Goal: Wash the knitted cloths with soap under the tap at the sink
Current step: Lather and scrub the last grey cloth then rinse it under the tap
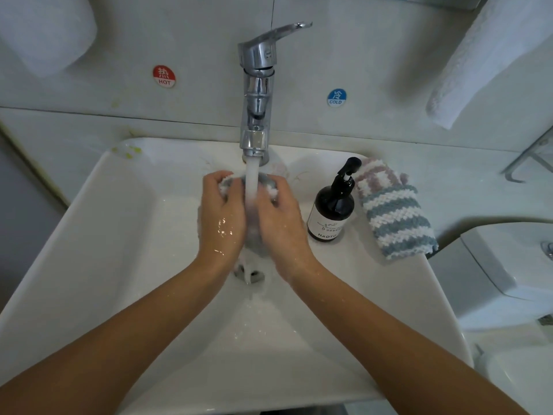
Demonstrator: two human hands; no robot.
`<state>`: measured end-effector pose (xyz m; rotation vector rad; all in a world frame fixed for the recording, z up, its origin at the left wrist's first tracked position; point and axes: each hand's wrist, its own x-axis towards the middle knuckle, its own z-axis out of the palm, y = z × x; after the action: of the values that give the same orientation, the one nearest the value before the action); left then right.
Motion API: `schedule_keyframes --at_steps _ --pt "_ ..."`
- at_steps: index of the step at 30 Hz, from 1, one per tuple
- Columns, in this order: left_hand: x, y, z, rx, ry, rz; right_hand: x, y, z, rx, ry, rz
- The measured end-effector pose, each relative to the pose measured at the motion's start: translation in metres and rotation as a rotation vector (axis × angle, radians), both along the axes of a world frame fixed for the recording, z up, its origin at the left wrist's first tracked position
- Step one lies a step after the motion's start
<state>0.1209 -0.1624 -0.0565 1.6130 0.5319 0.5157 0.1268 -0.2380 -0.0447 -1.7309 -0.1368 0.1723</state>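
Observation:
Water runs from the chrome tap (256, 94) into the white sink (119, 235). Under the stream, my left hand (223, 214) and my right hand (281, 223) both grip a wet grey and white knitted cloth (266, 182), bunched between them and mostly hidden by my fingers. Water falls past it onto the drain (250, 272). A black soap pump bottle (333, 205) stands on the sink's right rim. Beside it lie other knitted cloths: a blue and white striped one (398, 223) on top of a pink and white one (375, 175).
Red HOT (164, 76) and blue COLD (336, 97) stickers mark the wall either side of the tap. White towels hang at the upper left (45, 28) and upper right (490, 55). A toilet cistern (502, 265) stands right of the sink.

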Motion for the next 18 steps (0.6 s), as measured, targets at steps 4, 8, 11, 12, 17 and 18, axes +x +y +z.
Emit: schedule_keyframes --at_steps 4,8,11,12,17,18 --pt "-0.009 -0.015 -0.002 0.033 0.026 -0.197 0.007 -0.001 -0.002 0.186 0.029 -0.096" --pt "-0.018 -0.021 0.002 0.081 -0.027 -0.209 0.008 -0.004 -0.005 0.228 0.043 -0.142" --pt "-0.019 -0.022 0.005 0.075 -0.043 -0.135 0.009 -0.001 -0.007 0.240 0.105 -0.167" --pt "-0.019 -0.022 0.005 0.103 -0.029 -0.111 0.009 0.000 -0.007 0.223 0.130 -0.176" --pt "-0.019 -0.020 0.003 0.138 -0.045 -0.086 0.010 0.003 -0.010 0.126 0.118 -0.194" --pt "-0.018 -0.019 0.003 0.152 -0.032 -0.059 0.009 0.004 -0.010 0.132 0.093 -0.203"
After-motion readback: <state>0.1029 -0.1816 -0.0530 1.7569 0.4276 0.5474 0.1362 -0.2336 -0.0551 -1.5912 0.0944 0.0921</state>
